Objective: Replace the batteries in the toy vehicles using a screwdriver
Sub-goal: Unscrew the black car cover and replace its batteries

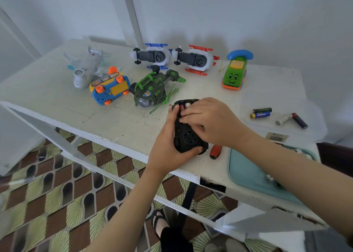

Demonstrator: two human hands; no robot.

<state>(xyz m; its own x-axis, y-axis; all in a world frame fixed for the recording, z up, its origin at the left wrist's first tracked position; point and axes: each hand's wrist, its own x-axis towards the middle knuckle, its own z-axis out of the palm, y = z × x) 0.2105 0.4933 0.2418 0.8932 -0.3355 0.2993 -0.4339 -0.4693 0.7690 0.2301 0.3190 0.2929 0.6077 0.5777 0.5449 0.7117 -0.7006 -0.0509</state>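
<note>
The upturned black toy (188, 137) is clasped by the left grip (166, 148) at the worktop (122, 117) edge, long axis pointed away; its far-end batteries (185, 106) are pressed by the right grip's (214, 121) flat fingers (189, 114).

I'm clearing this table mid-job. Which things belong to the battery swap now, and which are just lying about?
In use: black toy car, gripped by left hand; right hand at its battery bay; red-handled screwdriver; loose batteries.
Lying about: white plane, blue-and-orange car, green helicopter, blue-trimmed helicopter, red-trimmed helicopter, green phone car, teal tray.
</note>
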